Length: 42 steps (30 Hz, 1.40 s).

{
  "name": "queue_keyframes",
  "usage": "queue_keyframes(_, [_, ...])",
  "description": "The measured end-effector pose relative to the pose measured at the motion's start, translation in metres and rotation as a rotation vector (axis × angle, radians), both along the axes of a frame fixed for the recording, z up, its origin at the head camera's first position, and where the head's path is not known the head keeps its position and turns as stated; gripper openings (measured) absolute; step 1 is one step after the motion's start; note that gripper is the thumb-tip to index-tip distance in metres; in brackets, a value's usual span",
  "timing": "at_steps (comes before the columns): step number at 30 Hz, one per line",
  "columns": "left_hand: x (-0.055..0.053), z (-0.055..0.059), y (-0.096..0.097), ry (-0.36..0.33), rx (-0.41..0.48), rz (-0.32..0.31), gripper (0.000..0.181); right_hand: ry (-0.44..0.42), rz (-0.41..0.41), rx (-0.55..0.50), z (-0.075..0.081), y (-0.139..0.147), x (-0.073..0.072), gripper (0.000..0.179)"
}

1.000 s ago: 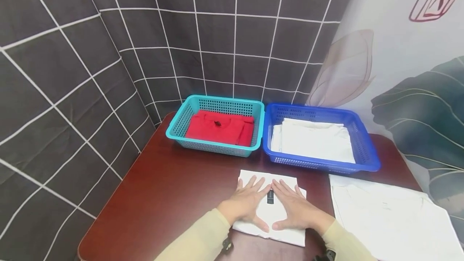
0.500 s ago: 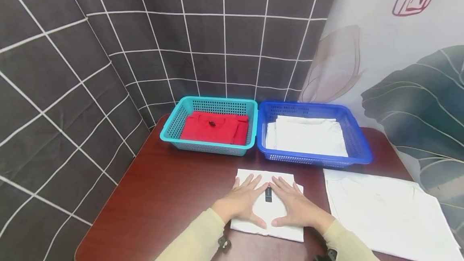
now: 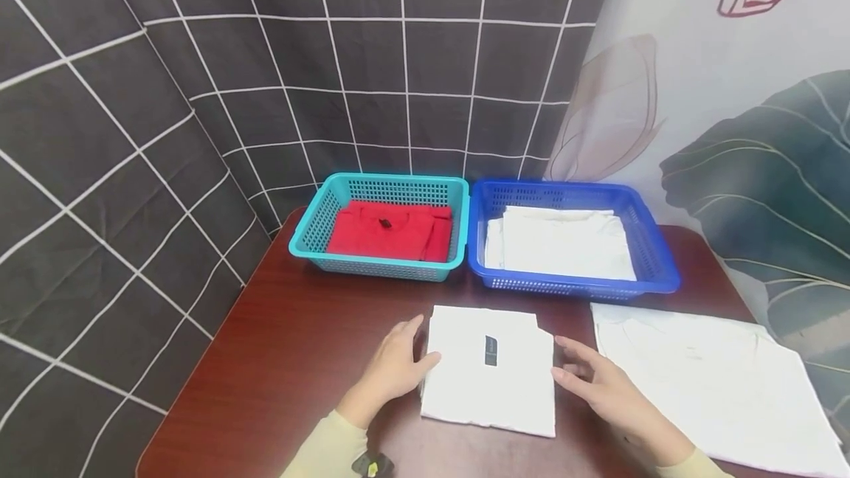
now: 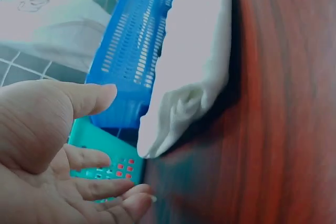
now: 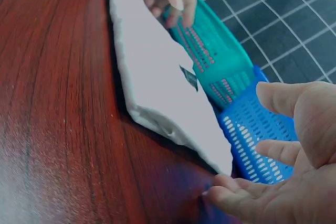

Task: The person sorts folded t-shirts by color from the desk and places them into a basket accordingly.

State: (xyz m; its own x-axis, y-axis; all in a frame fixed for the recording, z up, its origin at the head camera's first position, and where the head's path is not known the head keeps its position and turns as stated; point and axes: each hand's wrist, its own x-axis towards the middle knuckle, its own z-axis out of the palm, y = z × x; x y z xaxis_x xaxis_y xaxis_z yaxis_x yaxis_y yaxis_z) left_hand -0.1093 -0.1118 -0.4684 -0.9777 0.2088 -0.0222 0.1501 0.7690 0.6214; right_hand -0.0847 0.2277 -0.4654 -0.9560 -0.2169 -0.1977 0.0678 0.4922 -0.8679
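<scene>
A folded white shirt (image 3: 465, 389) with a small black label (image 3: 491, 351) lies on the table in the head view. My left hand (image 3: 393, 364) is at its left side, thumb over the edge and fingers spread, gripping nothing. At the right side my right hand (image 3: 604, 386) is held with loosely bent fingers close to the cloth. In the left wrist view the rolled side of the folded shirt (image 4: 191, 40) stands apart from the left palm (image 4: 58, 145). The right wrist view has the right fingertips (image 5: 231, 195) by a corner of the shirt (image 5: 152, 72).
Behind the shirt stands a teal basket (image 3: 378, 271) holding folded red clothing (image 3: 381, 236). Beside it a blue basket (image 3: 564, 285) holds folded white clothing (image 3: 564, 242). Another white shirt (image 3: 704, 382) lies spread at the right of the brown table (image 3: 279, 360).
Both hands were pressed flat on top of the folded shirt. They have lifted off and parted, the left to the left side, the right to the right side. The shirt stays put.
</scene>
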Motion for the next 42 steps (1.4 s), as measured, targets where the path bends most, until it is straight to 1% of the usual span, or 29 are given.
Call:
queue_keyframes(2, [0.003,0.000,0.001,-0.060,0.083,0.009,0.072,-0.095,-0.025,-0.111,0.000,0.001,0.000,0.066])
queue_keyframes(5, [0.005,-0.002,0.003,-0.138,0.204,0.021,0.071,-0.202,-0.071,-0.291,-0.002,-0.001,-0.001,0.067])
queue_keyframes(8, [0.004,-0.005,0.006,-0.218,0.332,0.058,0.070,-0.276,-0.124,-0.455,-0.004,-0.006,-0.002,0.069])
queue_keyframes(10, [0.004,-0.007,0.008,-0.267,0.420,0.094,0.068,-0.316,-0.144,-0.543,-0.004,-0.010,-0.003,0.069])
queue_keyframes(12, [0.004,-0.008,0.010,-0.322,0.520,0.127,0.067,-0.344,-0.153,-0.590,-0.004,-0.013,-0.003,0.069])
queue_keyframes(14, [0.004,-0.011,0.012,-0.377,0.634,0.141,0.065,-0.378,-0.149,-0.622,-0.005,-0.016,-0.005,0.069])
queue_keyframes(16, [0.003,-0.012,0.014,-0.420,0.710,0.137,0.064,-0.406,-0.133,-0.646,-0.006,-0.019,-0.007,0.069])
queue_keyframes(18, [0.003,-0.014,0.016,-0.452,0.756,0.110,0.063,-0.423,-0.099,-0.658,-0.007,-0.022,-0.009,0.070])
queue_keyframes(19, [0.003,-0.015,0.017,-0.455,0.756,0.097,0.063,-0.426,-0.084,-0.656,-0.008,-0.024,-0.010,0.070])
queue_keyframes(21, [0.004,-0.018,0.019,-0.443,0.722,0.077,0.062,-0.421,-0.057,-0.635,-0.010,-0.028,-0.011,0.070])
queue_keyframes(23, [0.005,-0.020,0.021,-0.429,0.688,0.065,0.061,-0.415,-0.032,-0.601,-0.011,-0.032,-0.012,0.070])
queue_keyframes(25, [0.006,-0.020,0.022,-0.415,0.651,0.063,0.060,-0.415,-0.009,-0.602,-0.012,-0.033,-0.013,0.068])
queue_keyframes(27, [0.006,-0.020,0.023,-0.402,0.628,0.064,0.061,-0.424,0.029,-0.641,-0.014,-0.033,-0.014,0.067])
queue_keyframes(31, [0.006,-0.021,0.024,-0.373,0.602,0.057,0.063,-0.468,0.110,-0.801,-0.019,-0.030,-0.015,0.065])
queue_keyframes(33, [0.006,-0.022,0.024,-0.359,0.589,0.047,0.064,-0.487,0.131,-0.838,-0.022,-0.029,-0.016,0.065])
queue_keyframes(34, [0.005,-0.022,0.024,-0.353,0.579,0.042,0.065,-0.488,0.134,-0.834,-0.024,-0.030,-0.016,0.065])
queue_keyframes(36, [0.005,-0.023,0.023,-0.337,0.555,0.023,0.066,-0.468,0.122,-0.786,-0.027,-0.031,-0.016,0.066])
queue_keyframes(40, [0.003,-0.024,0.021,-0.305,0.519,-0.012,0.066,-0.381,0.068,-0.603,-0.032,-0.034,-0.016,0.066])
queue_keyframes(42, [0.002,-0.025,0.019,-0.290,0.515,-0.026,0.065,-0.332,0.039,-0.523,-0.034,-0.035,-0.015,0.066])
